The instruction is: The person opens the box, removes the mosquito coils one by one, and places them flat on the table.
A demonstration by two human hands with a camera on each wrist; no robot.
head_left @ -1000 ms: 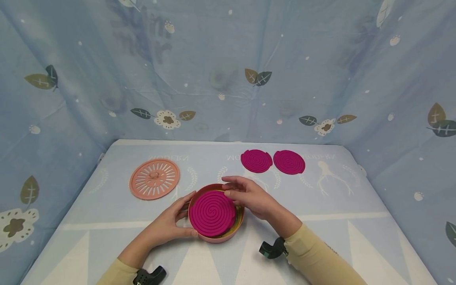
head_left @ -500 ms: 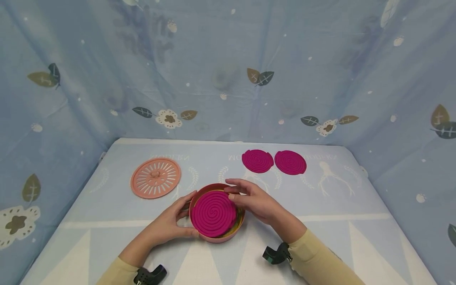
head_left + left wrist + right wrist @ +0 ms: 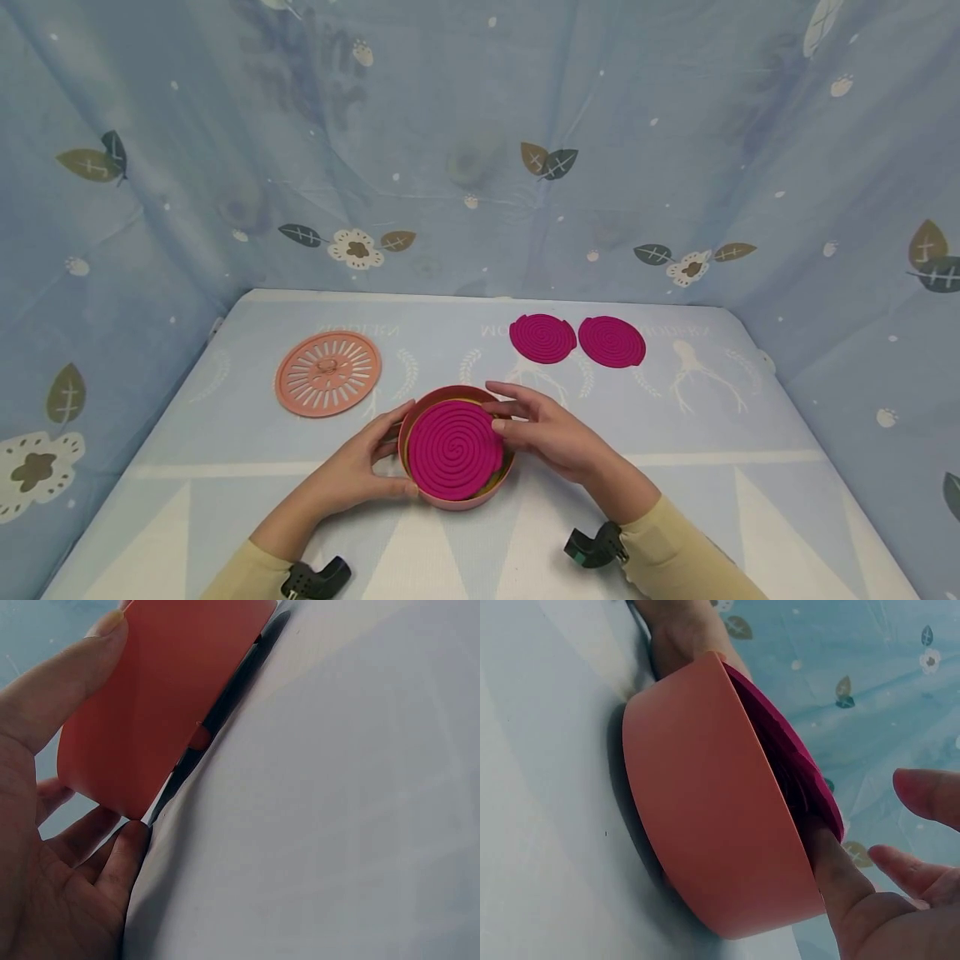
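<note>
A magenta mosquito coil [image 3: 455, 450] lies in the mouth of a round salmon-coloured tin [image 3: 453, 505], over something yellowish inside. From the left my left hand [image 3: 352, 479] grips the tin, thumb at the front and fingers round its far side; its wall [image 3: 157, 697] fills the upper left wrist view. At the right rim is my right hand [image 3: 551, 433], its thumb touching the coil's edge. In the right wrist view one digit reaches over the tin's rim under the tilted coil [image 3: 791, 750], while two other fingers [image 3: 930, 796] stand apart from it, holding nothing.
A slotted salmon-coloured lid [image 3: 327, 373] lies flat at the left of the table. Two more magenta coils [image 3: 542, 338] lie side by side towards the back. A patterned blue cloth [image 3: 465, 125] hangs behind the table and at its sides.
The coil has shifted slightly right within the tin. My right hand has moved a little right and nearer, its index finger drawn back from the rim. The left hand keeps its grip.
</note>
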